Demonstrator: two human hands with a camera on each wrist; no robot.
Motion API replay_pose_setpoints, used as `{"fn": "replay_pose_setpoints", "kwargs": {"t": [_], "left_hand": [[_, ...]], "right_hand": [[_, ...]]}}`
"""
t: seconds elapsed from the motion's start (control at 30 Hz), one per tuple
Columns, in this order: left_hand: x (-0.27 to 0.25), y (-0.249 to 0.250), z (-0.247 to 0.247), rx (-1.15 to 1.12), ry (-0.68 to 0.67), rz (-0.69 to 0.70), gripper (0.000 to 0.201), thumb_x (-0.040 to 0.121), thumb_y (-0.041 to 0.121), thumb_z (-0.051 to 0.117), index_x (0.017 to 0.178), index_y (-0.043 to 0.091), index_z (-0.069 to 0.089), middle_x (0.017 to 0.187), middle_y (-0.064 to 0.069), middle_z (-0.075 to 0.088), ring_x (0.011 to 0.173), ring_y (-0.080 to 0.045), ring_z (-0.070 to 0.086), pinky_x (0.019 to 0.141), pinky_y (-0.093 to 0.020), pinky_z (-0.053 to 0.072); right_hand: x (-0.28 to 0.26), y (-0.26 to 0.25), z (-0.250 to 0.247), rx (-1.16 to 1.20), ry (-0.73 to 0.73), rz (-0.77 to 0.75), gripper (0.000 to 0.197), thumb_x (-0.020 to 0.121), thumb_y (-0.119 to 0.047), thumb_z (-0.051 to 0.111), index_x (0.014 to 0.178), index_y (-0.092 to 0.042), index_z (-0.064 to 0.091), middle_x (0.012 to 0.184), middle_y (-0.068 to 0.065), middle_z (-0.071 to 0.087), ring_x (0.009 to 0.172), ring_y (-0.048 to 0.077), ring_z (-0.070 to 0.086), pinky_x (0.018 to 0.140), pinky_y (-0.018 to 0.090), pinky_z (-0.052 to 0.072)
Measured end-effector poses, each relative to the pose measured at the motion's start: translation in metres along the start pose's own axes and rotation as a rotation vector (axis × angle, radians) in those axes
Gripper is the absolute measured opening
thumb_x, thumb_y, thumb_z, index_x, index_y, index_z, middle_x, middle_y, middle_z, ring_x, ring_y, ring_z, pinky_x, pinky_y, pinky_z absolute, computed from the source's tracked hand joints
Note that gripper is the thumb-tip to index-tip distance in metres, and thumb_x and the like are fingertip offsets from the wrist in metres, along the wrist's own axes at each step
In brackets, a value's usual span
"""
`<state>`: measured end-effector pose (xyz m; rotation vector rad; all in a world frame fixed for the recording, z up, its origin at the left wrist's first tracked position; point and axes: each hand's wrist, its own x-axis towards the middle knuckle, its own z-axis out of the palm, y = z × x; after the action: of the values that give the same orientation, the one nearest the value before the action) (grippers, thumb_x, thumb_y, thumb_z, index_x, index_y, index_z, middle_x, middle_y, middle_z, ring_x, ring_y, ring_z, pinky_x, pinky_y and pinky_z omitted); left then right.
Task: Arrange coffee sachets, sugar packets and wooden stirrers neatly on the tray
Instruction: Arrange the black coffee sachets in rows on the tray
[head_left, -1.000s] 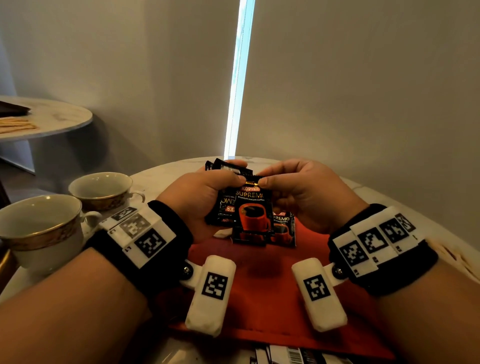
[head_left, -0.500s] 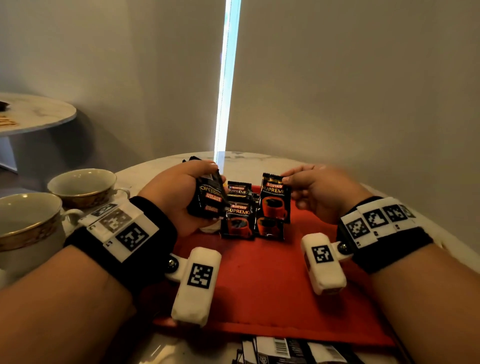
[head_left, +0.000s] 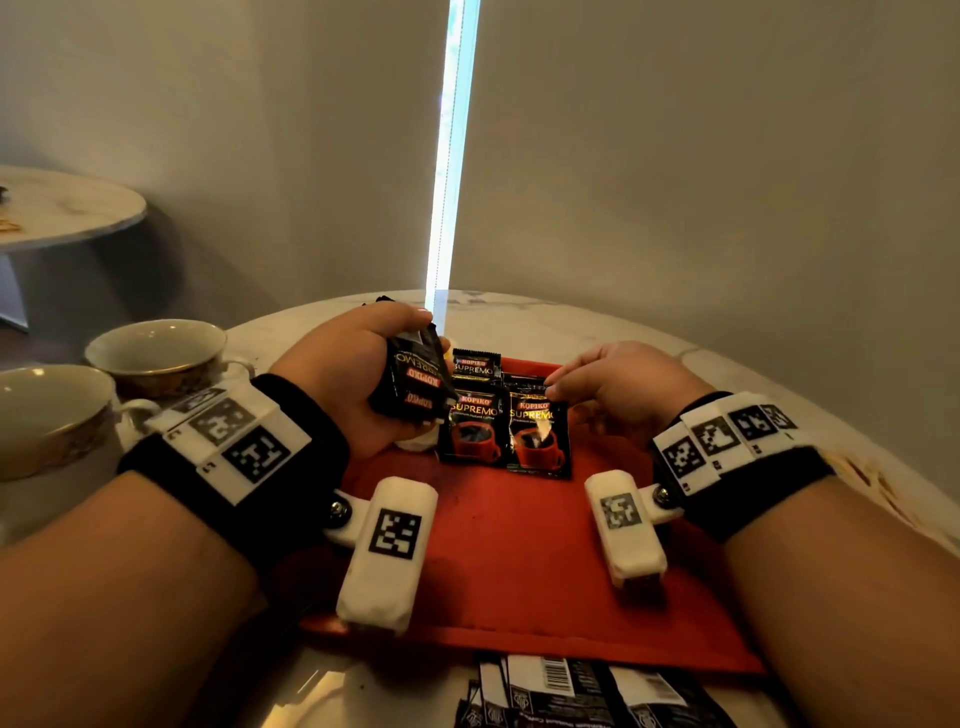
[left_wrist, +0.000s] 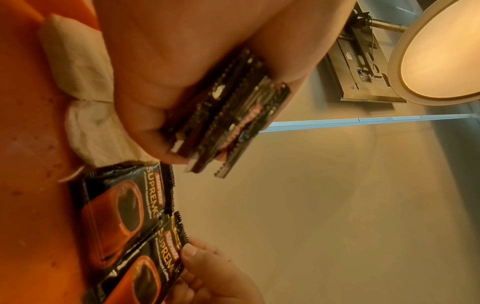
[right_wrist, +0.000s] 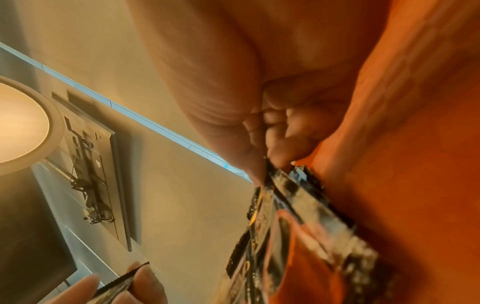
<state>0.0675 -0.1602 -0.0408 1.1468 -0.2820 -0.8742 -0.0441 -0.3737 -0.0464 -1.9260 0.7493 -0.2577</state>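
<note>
While the right hand (head_left: 618, 389) pinches a black foil coffee sachet (head_left: 537, 434) by its top edge, the left hand's (head_left: 348, 379) loosely clasped sachet stack (head_left: 415, 382) beside it may fan out and spill.

Your red tray (head_left: 519, 561) lay flat on the surface. At its far part, black coffee sachets (head_left: 470, 426) printed with a red cup lay face up, two side by side in front, others partly tucked behind. Your right hand (head_left: 618, 395) pinched the top corner of the right front sachet (head_left: 537, 436). Your left hand (head_left: 343, 374) gripped a stack of sachets (head_left: 413, 384), held upside down above the tray's far left part. White sugar packets (left_wrist: 85, 115) lay on the tray under that hand. More sachets (head_left: 571, 691) lay back side up before the tray's near edge.
</note>
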Motion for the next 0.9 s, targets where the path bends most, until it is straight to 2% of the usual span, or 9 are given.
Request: {"fn": "replay_pose_setpoints", "kwargs": {"t": [0.07, 0.2, 0.27, 0.37, 0.5, 0.6, 0.67, 0.8, 0.9], "left_hand": [[0.0, 0.0, 0.0, -0.009, -0.001, -0.002, 0.025, 0.094, 0.032, 0.055, 0.11, 0.013, 0.059, 0.077, -0.005, 0.063, 0.052, -0.02, 0.064, 0.05, -0.027, 0.052], [0.0, 0.0, 0.0, -0.014, 0.004, 0.002, 0.027, 0.094, 0.031, 0.056, 0.115, 0.014, 0.058, 0.08, -0.004, 0.063, 0.053, -0.019, 0.065, 0.05, -0.027, 0.053], [0.0, -0.001, 0.0, -0.015, 0.002, -0.007, 0.027, 0.094, 0.031, 0.056, 0.114, 0.013, 0.059, 0.08, -0.005, 0.062, 0.053, -0.02, 0.065, 0.051, -0.028, 0.052], [0.0, -0.001, 0.001, -0.009, -0.007, -0.021, 0.026, 0.093, 0.033, 0.056, 0.11, 0.013, 0.057, 0.078, -0.005, 0.061, 0.058, -0.02, 0.062, 0.061, -0.028, 0.048], [-0.001, 0.0, 0.002, -0.04, -0.004, -0.015, 0.018, 0.092, 0.035, 0.059, 0.098, 0.017, 0.057, 0.083, -0.006, 0.062, 0.066, -0.021, 0.062, 0.07, -0.033, 0.046], [-0.001, 0.0, 0.002, -0.06, -0.001, -0.016, 0.022, 0.091, 0.037, 0.059, 0.107, 0.022, 0.053, 0.087, -0.007, 0.062, 0.067, -0.022, 0.063, 0.074, -0.036, 0.046], [-0.001, 0.001, 0.001, -0.076, -0.017, -0.026, 0.023, 0.09, 0.037, 0.056, 0.107, 0.022, 0.052, 0.09, -0.008, 0.061, 0.072, -0.024, 0.061, 0.078, -0.037, 0.045], [-0.002, 0.002, -0.002, -0.145, -0.053, -0.013, 0.029, 0.083, 0.025, 0.045, 0.109, 0.017, 0.055, 0.098, -0.013, 0.061, 0.079, -0.026, 0.062, 0.074, -0.037, 0.049], [0.0, 0.001, -0.003, -0.162, -0.064, 0.027, 0.034, 0.083, 0.019, 0.042, 0.112, 0.014, 0.061, 0.105, -0.017, 0.063, 0.086, -0.032, 0.066, 0.076, -0.04, 0.053]], "right_hand": [[0.001, 0.001, 0.0, -0.044, 0.028, -0.022, 0.006, 0.084, -0.002, 0.072, 0.085, -0.008, 0.074, 0.092, 0.019, 0.073, 0.057, 0.015, 0.054, 0.048, 0.028, 0.04], [0.006, 0.004, 0.0, -0.152, 0.071, -0.062, 0.011, 0.079, -0.012, 0.079, 0.071, -0.019, 0.078, 0.081, 0.009, 0.071, 0.068, 0.019, 0.055, 0.055, 0.031, 0.043], [0.008, 0.005, 0.001, -0.165, 0.077, -0.07, 0.013, 0.079, -0.013, 0.08, 0.069, -0.021, 0.078, 0.076, 0.005, 0.07, 0.068, 0.019, 0.055, 0.055, 0.031, 0.043], [0.011, 0.007, 0.002, -0.173, 0.079, -0.068, 0.013, 0.078, -0.015, 0.08, 0.069, -0.023, 0.079, 0.067, 0.001, 0.067, 0.065, 0.018, 0.054, 0.053, 0.029, 0.041], [0.011, 0.006, 0.003, -0.156, 0.079, -0.062, 0.011, 0.079, -0.014, 0.079, 0.071, -0.021, 0.079, 0.072, 0.003, 0.067, 0.066, 0.019, 0.055, 0.052, 0.028, 0.042], [0.009, 0.005, 0.003, -0.144, 0.074, -0.057, 0.005, 0.081, -0.013, 0.078, 0.08, -0.017, 0.078, 0.077, 0.004, 0.066, 0.066, 0.018, 0.054, 0.05, 0.027, 0.042], [0.009, 0.005, 0.003, -0.138, 0.081, -0.065, 0.001, 0.081, -0.016, 0.078, 0.082, -0.017, 0.078, 0.079, 0.004, 0.065, 0.066, 0.019, 0.054, 0.051, 0.028, 0.042], [0.011, 0.004, 0.001, -0.106, 0.104, -0.078, 0.005, 0.081, -0.018, 0.078, 0.084, -0.015, 0.076, 0.078, 0.004, 0.063, 0.065, 0.019, 0.053, 0.054, 0.031, 0.043], [0.009, -0.001, 0.002, -0.035, 0.125, -0.111, 0.006, 0.081, -0.017, 0.077, 0.086, -0.014, 0.074, 0.072, 0.003, 0.059, 0.058, 0.015, 0.048, 0.048, 0.027, 0.037]]}}
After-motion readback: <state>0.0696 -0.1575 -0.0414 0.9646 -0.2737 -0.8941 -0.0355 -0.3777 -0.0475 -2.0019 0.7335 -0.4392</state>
